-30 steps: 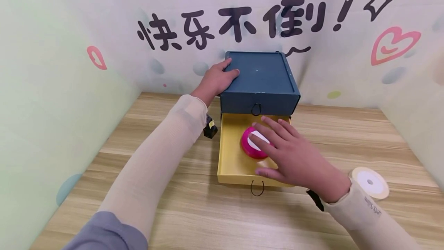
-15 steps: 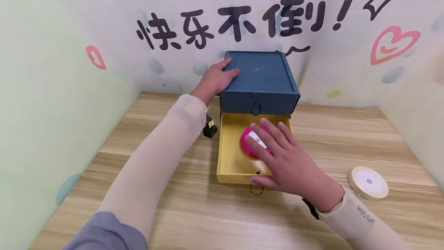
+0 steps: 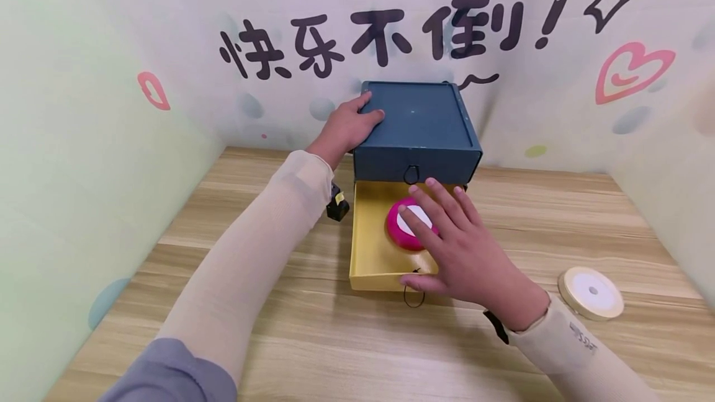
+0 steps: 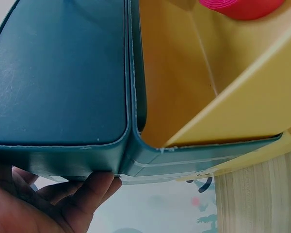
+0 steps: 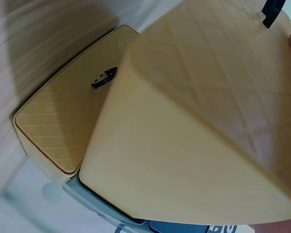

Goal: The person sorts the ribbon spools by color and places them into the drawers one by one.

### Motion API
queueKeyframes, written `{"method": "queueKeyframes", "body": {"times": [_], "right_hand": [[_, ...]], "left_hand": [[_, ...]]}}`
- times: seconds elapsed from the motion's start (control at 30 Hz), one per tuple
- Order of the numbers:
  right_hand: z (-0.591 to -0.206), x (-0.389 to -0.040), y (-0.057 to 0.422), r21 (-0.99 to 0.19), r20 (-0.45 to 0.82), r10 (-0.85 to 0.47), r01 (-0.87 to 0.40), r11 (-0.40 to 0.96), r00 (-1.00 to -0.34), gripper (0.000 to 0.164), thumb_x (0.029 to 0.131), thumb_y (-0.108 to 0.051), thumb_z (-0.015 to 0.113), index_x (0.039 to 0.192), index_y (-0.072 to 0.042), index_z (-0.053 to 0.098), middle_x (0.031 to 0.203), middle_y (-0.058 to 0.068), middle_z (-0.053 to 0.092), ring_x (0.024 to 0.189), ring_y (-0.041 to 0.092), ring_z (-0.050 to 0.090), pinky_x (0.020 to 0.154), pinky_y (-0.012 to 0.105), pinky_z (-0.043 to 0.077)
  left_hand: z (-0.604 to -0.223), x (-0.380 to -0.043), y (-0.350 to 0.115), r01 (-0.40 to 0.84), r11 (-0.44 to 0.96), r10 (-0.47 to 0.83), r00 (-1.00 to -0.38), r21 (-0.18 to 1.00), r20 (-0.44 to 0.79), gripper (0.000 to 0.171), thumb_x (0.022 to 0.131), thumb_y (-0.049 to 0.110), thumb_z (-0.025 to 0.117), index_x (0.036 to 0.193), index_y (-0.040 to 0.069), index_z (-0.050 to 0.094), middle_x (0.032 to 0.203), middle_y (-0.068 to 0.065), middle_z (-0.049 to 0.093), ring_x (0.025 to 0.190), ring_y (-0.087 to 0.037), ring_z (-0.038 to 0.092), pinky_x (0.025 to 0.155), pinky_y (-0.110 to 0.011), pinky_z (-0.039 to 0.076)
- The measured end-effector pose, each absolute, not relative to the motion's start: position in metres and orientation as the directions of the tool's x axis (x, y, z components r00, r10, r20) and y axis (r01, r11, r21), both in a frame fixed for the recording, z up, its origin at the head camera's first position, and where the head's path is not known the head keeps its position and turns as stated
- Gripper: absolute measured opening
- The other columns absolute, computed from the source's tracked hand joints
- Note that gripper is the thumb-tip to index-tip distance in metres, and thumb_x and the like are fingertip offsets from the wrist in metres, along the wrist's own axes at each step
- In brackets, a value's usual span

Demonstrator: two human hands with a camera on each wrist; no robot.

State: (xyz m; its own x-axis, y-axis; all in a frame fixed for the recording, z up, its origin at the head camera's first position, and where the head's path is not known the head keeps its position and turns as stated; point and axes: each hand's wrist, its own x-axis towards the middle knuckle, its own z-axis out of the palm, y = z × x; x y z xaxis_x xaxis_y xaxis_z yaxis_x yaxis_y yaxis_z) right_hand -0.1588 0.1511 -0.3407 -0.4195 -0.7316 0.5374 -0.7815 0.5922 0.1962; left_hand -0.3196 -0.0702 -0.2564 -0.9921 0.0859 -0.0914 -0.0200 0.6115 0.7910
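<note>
A small drawer cabinet [image 3: 421, 120] with a blue top stands against the back wall. Its yellow drawer [image 3: 368, 259] is pulled out and contains a pink roll of ribbon [image 3: 403, 234] with a white centre. My left hand [image 3: 347, 128] rests at the cabinet's upper left edge; in the left wrist view its fingers [image 4: 99, 187] touch the blue side. Over the drawer's front right my right hand [image 3: 472, 259] spreads its fingers straight above the ribbon, the thumb at the drawer front. Its palm contact is hidden.
A cream ribbon roll [image 3: 592, 293] lies on the wooden table [image 3: 313, 340] at the right. Beneath the pulled-out drawer sits another yellow drawer [image 5: 63, 116], pushed in. Black loop handles hang on the drawer fronts. A printed cloth [image 3: 536, 104] covers the wall behind.
My right hand has shifted left, its thumb now at the drawer front. The yellow drawer has moved slightly inward with the pink ribbon roll. My left hand stays on the cabinet.
</note>
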Motion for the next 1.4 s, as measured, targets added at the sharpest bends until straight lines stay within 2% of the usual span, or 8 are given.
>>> {"method": "queueKeyframes", "body": {"times": [0.23,0.7,0.83,1.0,1.4], "right_hand": [[-0.340,-0.162,0.150,0.164,0.530,-0.701,-0.754,0.636,-0.477,0.093,0.090,-0.077,0.036,0.146,-0.004,0.046,0.157,0.022,0.027,0.146,0.043,0.016,0.113,0.063,0.017],[-0.338,-0.170,0.151,0.163,0.534,-0.693,-0.745,0.647,-0.485,0.094,0.086,-0.077,0.045,0.146,-0.005,0.045,0.158,0.022,0.026,0.149,0.040,0.011,0.114,0.062,0.014],[-0.338,-0.172,0.151,0.173,0.540,-0.687,-0.734,0.657,-0.487,0.095,0.083,-0.073,0.057,0.147,-0.005,0.044,0.158,0.021,0.025,0.148,0.041,0.011,0.114,0.062,0.014],[-0.337,-0.178,0.148,0.176,0.541,-0.672,-0.714,0.678,-0.505,0.101,0.073,-0.066,0.073,0.148,-0.005,0.043,0.159,0.020,0.023,0.149,0.039,0.010,0.116,0.061,0.012],[-0.337,-0.198,0.148,0.175,0.583,-0.652,-0.709,0.683,-0.484,0.102,0.071,-0.064,0.075,0.147,-0.004,0.044,0.159,0.021,0.025,0.149,0.039,0.011,0.117,0.059,0.010]], "left_hand": [[-0.257,-0.320,-0.070,-0.021,0.614,0.085,-0.992,0.789,-0.093,0.063,0.102,0.046,0.048,0.159,0.035,0.023,0.164,0.003,0.021,0.148,-0.020,0.023,0.117,-0.039,0.027],[-0.254,-0.318,-0.070,-0.027,0.618,0.081,-0.992,0.786,-0.098,0.062,0.102,0.046,0.048,0.159,0.035,0.023,0.164,0.003,0.020,0.148,-0.021,0.023,0.117,-0.041,0.026],[-0.254,-0.317,-0.070,-0.030,0.623,0.082,-0.991,0.782,-0.103,0.062,0.103,0.046,0.048,0.159,0.036,0.023,0.164,0.003,0.020,0.148,-0.021,0.023,0.117,-0.041,0.026],[-0.255,-0.319,-0.069,-0.029,0.625,0.082,-0.991,0.780,-0.103,0.062,0.103,0.047,0.047,0.159,0.036,0.023,0.164,0.003,0.021,0.148,-0.021,0.024,0.117,-0.041,0.027],[-0.256,-0.322,-0.069,-0.031,0.633,0.082,-0.991,0.774,-0.107,0.062,0.102,0.048,0.047,0.159,0.037,0.022,0.164,0.004,0.021,0.148,-0.020,0.024,0.116,-0.040,0.027]]}}
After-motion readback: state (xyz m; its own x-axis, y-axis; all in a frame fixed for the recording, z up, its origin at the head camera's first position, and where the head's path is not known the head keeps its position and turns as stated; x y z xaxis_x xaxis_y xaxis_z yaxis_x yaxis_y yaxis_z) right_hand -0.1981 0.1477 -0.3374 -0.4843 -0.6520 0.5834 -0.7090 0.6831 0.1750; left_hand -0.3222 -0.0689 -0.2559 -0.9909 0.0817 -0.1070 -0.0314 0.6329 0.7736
